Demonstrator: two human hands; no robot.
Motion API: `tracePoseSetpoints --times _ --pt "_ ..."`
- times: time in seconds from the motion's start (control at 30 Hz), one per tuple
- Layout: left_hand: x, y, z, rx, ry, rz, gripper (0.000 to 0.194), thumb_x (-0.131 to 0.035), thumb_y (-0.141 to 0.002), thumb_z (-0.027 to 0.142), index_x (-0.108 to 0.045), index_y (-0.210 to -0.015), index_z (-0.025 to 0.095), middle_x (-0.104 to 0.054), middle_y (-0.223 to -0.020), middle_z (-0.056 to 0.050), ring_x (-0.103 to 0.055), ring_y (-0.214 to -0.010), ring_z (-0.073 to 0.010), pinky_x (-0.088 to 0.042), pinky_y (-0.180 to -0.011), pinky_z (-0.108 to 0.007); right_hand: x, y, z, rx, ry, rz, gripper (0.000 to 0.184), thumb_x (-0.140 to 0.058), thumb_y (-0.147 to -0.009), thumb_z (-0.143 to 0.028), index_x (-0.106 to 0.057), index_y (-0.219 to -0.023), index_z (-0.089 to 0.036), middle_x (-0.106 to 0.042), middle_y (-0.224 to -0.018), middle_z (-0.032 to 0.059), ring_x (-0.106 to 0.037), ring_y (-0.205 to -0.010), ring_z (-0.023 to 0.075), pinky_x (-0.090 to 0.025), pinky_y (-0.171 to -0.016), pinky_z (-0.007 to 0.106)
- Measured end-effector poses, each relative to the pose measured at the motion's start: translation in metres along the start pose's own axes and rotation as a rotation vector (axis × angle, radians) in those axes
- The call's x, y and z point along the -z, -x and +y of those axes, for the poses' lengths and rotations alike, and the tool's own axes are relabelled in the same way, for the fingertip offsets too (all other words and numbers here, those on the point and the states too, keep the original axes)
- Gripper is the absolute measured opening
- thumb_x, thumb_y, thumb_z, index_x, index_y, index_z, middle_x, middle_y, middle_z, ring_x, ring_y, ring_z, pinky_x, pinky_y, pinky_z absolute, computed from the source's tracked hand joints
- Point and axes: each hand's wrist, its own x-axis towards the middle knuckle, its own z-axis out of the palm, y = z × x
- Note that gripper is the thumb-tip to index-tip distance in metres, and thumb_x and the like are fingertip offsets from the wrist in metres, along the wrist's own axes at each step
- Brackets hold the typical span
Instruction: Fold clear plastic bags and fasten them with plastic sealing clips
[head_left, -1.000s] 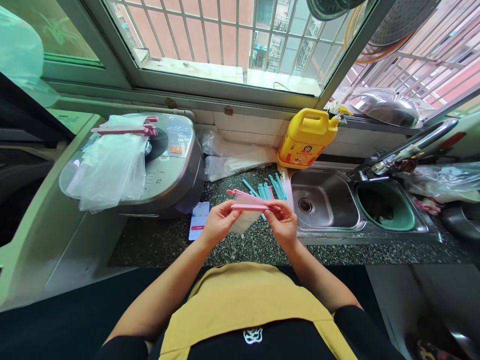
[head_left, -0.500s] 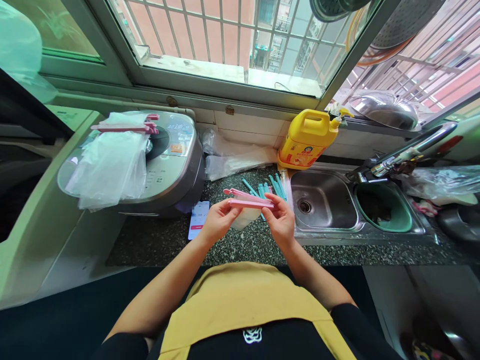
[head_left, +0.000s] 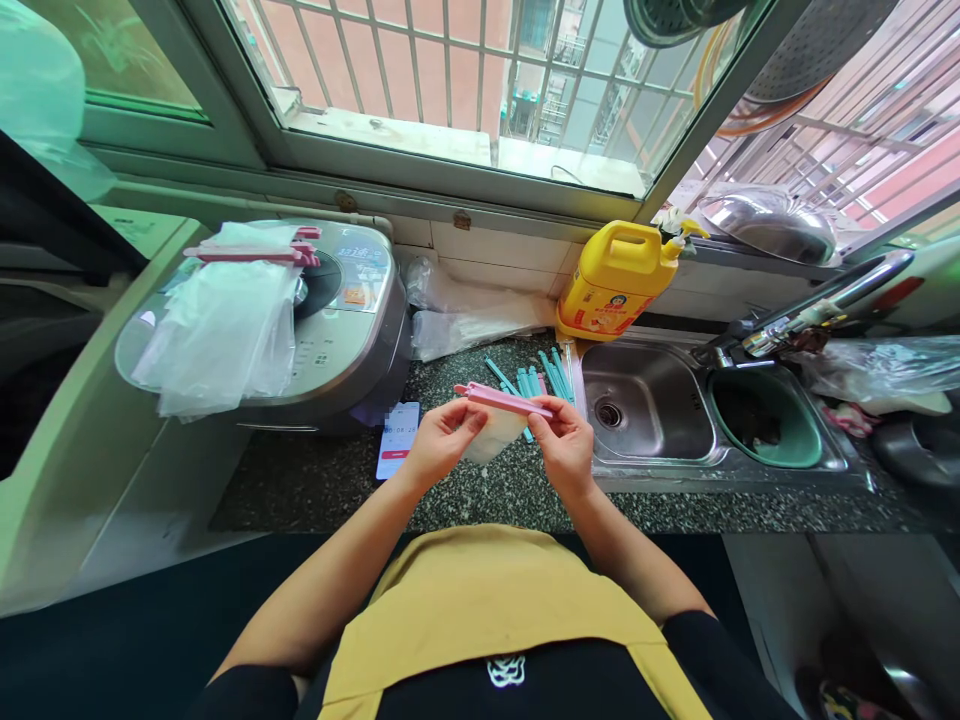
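Note:
Both hands hold a pink sealing clip [head_left: 501, 400] over the dark speckled counter [head_left: 315, 480]. My left hand [head_left: 439, 445] pinches its left part, and my right hand [head_left: 566, 445] pinches its right end. A small clear plastic bag [head_left: 491, 435] hangs from the clip between the hands. The clip's two arms lie closed together. Behind the hands, several teal and pink clips [head_left: 536, 378] lie on the counter by the sink.
A rice cooker [head_left: 341, 310] at left carries clipped plastic bags [head_left: 221, 325]. A phone [head_left: 397, 440] lies beside it. More clear bags [head_left: 465, 315] rest against the wall. A yellow detergent jug [head_left: 615, 280], steel sink [head_left: 649, 405], green basin [head_left: 769, 420] and tap [head_left: 810, 300] stand at right.
The clip's two arms, spread apart at the left end a second ago, have been pressed together over the bag. Both hands stayed nearly in place.

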Motion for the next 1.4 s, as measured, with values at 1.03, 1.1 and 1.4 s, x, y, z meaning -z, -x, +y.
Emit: tracePoseSetpoints --times 1.03,1.1,1.4 --pt "-0.004 0.017 -0.005 -0.156 -0.274 -0.021 0.023 -0.065 -0.077 0.037 -0.070 -0.078 0.014 -0.066 -0.078 -0.006 -0.059 -0.075 -0.0167 -0.047 -0.072 -0.027 0.022 0.023 0.010 -0.040 0.027 -0.092 0.019 -0.070 -0.073 -0.035 -0.068 -0.086 -0.022 -0.071 -0.080 0.0023 -0.064 -0.070 0.0143 -0.053 -0.066 0.026" --pt "-0.006 0.017 -0.005 -0.132 -0.255 -0.018 0.022 -0.065 -0.077 0.035 -0.070 -0.078 0.014 -0.066 -0.079 -0.006 -0.060 -0.075 -0.0167 -0.047 -0.072 -0.028 0.022 0.023 0.011 -0.042 0.025 -0.085 0.018 -0.070 -0.072 -0.034 -0.068 -0.085 -0.022 -0.071 -0.080 0.0024 -0.064 -0.070 0.0143 -0.053 -0.066 0.026" --pt "0.003 0.021 -0.002 -0.077 -0.209 0.036 0.036 -0.074 -0.066 0.044 -0.068 -0.088 0.016 -0.067 -0.087 -0.007 -0.060 -0.082 -0.0188 -0.047 -0.079 -0.031 0.025 0.024 0.009 -0.047 0.012 -0.055 0.015 -0.071 -0.070 -0.031 -0.070 -0.082 -0.021 -0.073 -0.077 0.0018 -0.067 -0.067 0.0144 -0.055 -0.065 0.027"
